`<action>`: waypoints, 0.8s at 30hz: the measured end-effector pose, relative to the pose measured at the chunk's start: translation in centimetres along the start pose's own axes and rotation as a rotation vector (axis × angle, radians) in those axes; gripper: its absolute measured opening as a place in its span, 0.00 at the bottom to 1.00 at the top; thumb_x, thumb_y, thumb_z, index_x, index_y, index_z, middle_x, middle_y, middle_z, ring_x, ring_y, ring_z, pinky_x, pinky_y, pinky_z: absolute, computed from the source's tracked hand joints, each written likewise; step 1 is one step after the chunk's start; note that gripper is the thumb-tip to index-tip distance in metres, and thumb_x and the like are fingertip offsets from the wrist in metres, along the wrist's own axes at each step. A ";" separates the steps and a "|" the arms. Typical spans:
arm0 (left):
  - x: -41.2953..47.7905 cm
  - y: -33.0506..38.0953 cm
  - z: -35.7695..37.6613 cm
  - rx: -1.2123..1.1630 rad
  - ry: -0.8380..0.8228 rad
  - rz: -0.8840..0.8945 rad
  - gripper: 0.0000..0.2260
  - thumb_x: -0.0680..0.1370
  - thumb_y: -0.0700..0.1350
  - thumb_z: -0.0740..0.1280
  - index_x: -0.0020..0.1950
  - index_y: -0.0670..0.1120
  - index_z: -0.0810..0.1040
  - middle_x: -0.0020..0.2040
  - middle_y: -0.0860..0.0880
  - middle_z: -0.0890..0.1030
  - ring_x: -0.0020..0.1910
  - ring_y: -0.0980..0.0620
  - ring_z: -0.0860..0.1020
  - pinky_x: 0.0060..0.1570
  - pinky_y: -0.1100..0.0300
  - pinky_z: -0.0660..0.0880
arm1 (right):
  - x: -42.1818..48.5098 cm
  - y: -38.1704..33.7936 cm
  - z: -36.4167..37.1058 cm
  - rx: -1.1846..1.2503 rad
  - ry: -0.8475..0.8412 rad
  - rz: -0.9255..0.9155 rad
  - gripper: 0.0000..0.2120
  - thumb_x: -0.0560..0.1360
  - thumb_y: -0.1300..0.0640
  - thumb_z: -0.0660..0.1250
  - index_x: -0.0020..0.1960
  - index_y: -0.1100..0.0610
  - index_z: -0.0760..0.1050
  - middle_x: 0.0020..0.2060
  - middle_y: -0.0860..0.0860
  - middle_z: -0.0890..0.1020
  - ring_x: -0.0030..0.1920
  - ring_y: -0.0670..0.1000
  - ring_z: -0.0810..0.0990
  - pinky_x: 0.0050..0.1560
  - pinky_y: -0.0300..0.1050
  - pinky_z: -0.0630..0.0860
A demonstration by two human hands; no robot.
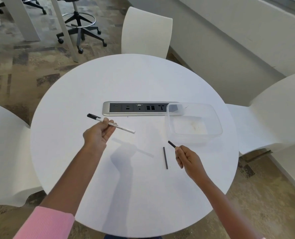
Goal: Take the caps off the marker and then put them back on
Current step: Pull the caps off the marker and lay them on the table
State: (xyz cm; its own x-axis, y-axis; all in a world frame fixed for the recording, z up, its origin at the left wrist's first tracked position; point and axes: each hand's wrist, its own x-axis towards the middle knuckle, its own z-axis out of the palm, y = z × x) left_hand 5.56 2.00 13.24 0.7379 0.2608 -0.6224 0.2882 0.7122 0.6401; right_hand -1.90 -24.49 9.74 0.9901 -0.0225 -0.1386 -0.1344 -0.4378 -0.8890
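My left hand [99,133] holds a white marker [121,128] above the round white table [126,80]. A black clip cap [93,116] sits on the marker's far left end, and its right end is bare. My right hand [188,158] pinches a small black cap [171,144] that points up and left, apart from the marker. A thin black stick-like piece [165,157] lies on the table just left of my right hand.
A clear plastic container [194,124] stands on the table at the right, partly over a silver power and data socket strip [138,108]. White chairs surround the table at the back, left and right. Office chairs stand on the carpet behind.
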 end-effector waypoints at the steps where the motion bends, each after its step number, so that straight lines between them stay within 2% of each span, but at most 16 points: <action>1: 0.1 -0.3 -0.1 0.005 0.000 -0.009 0.07 0.75 0.32 0.65 0.36 0.37 0.74 0.22 0.48 0.80 0.23 0.54 0.81 0.27 0.64 0.79 | 0.0 0.1 0.2 0.020 -0.001 0.014 0.18 0.79 0.59 0.56 0.31 0.53 0.68 0.20 0.44 0.69 0.23 0.42 0.65 0.26 0.29 0.63; 4: 0.2 -1.1 -0.2 0.024 -0.015 -0.041 0.06 0.75 0.33 0.65 0.37 0.37 0.75 0.23 0.48 0.81 0.24 0.54 0.81 0.28 0.64 0.80 | 0.1 0.4 0.9 0.060 -0.008 0.077 0.15 0.79 0.59 0.58 0.35 0.52 0.76 0.25 0.47 0.72 0.24 0.41 0.69 0.29 0.29 0.67; 6: 0.2 -1.5 -0.2 0.023 -0.023 -0.062 0.06 0.75 0.33 0.65 0.38 0.37 0.75 0.23 0.48 0.81 0.25 0.54 0.81 0.28 0.64 0.80 | 0.2 0.5 1.6 0.035 -0.006 0.120 0.13 0.78 0.59 0.59 0.39 0.52 0.78 0.27 0.49 0.73 0.28 0.43 0.70 0.32 0.33 0.69; 9: 0.2 -2.1 -0.3 0.026 -0.029 -0.099 0.06 0.75 0.33 0.65 0.38 0.38 0.76 0.24 0.48 0.81 0.25 0.54 0.82 0.27 0.64 0.79 | 0.5 0.9 2.6 -0.054 0.016 0.135 0.12 0.78 0.60 0.59 0.42 0.65 0.77 0.30 0.56 0.71 0.32 0.50 0.69 0.38 0.43 0.68; 11: 0.3 -2.4 -0.4 0.026 -0.031 -0.125 0.06 0.75 0.34 0.65 0.38 0.38 0.76 0.24 0.48 0.82 0.25 0.54 0.82 0.26 0.65 0.79 | 0.9 1.3 3.3 -0.118 0.052 0.138 0.12 0.77 0.59 0.60 0.42 0.66 0.76 0.30 0.54 0.71 0.31 0.48 0.68 0.36 0.36 0.67; 13: 0.3 -2.8 -0.6 0.028 -0.033 -0.146 0.05 0.75 0.34 0.65 0.39 0.38 0.76 0.24 0.48 0.82 0.25 0.54 0.82 0.26 0.65 0.79 | 1.1 1.7 4.0 -0.159 0.087 0.158 0.09 0.76 0.60 0.61 0.44 0.62 0.78 0.30 0.50 0.72 0.30 0.44 0.69 0.30 0.28 0.65; 16: 0.3 -3.4 -0.8 0.035 -0.039 -0.170 0.06 0.75 0.34 0.65 0.39 0.39 0.76 0.24 0.48 0.82 0.25 0.54 0.82 0.26 0.65 0.79 | 1.4 2.2 5.1 -0.184 0.140 0.177 0.08 0.75 0.62 0.62 0.48 0.61 0.80 0.35 0.52 0.76 0.35 0.46 0.71 0.33 0.24 0.67; 18: 0.3 -3.7 -0.9 0.033 -0.038 -0.185 0.06 0.75 0.34 0.65 0.39 0.39 0.76 0.24 0.48 0.82 0.25 0.54 0.82 0.26 0.65 0.79 | 1.6 2.3 5.8 -0.209 0.177 0.176 0.08 0.75 0.63 0.62 0.47 0.61 0.80 0.36 0.55 0.77 0.36 0.47 0.72 0.34 0.27 0.67; 21: 0.4 -4.2 -1.2 0.036 -0.035 -0.209 0.06 0.75 0.34 0.65 0.39 0.39 0.76 0.24 0.48 0.82 0.25 0.54 0.82 0.25 0.65 0.79 | 1.8 2.5 6.7 -0.256 0.228 0.178 0.09 0.75 0.63 0.61 0.46 0.63 0.80 0.38 0.59 0.77 0.38 0.51 0.73 0.34 0.36 0.63; 24: 0.5 -4.6 -1.4 0.031 -0.030 -0.224 0.06 0.75 0.34 0.65 0.39 0.39 0.76 0.24 0.48 0.81 0.24 0.54 0.81 0.25 0.65 0.79 | 2.1 2.5 7.4 -0.303 0.255 0.154 0.08 0.75 0.63 0.62 0.46 0.64 0.79 0.38 0.56 0.72 0.39 0.54 0.74 0.35 0.35 0.62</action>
State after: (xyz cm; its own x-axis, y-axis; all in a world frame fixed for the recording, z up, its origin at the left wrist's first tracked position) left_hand 3.77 -0.27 9.36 0.6714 0.0785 -0.7369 0.4653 0.7293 0.5016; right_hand -0.47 -18.96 3.94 0.9427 -0.3136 -0.1138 -0.3016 -0.6551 -0.6928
